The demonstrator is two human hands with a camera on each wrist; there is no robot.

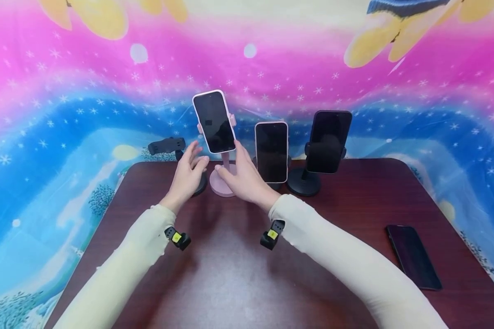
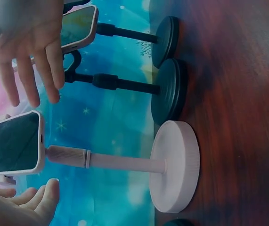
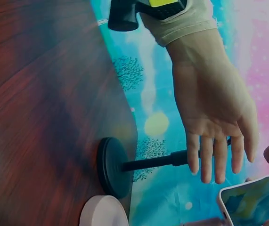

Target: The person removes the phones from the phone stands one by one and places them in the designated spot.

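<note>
A phone in a pale case (image 1: 214, 121) sits clamped in a pink phone stand (image 1: 222, 185), tilted a little to the left. Just below and left of it, my left hand (image 1: 187, 171) has its fingers spread and holds nothing. On the other side is my right hand (image 1: 247, 178), fingers extended by the phone's lower right edge; whether they touch it is unclear. The left wrist view shows the right hand's straight fingers (image 2: 42, 70) apart from the pink-stand phone (image 2: 19, 143). In the right wrist view the left palm (image 3: 209, 101) faces the camera, fingers straight.
Right of the pink stand, a pale-edged phone (image 1: 271, 153) and a black phone (image 1: 328, 141) stand in black holders. A black stand with a bare clamp (image 1: 166, 145) is at the left. Another phone (image 1: 413, 256) lies flat on the brown table (image 1: 238, 283).
</note>
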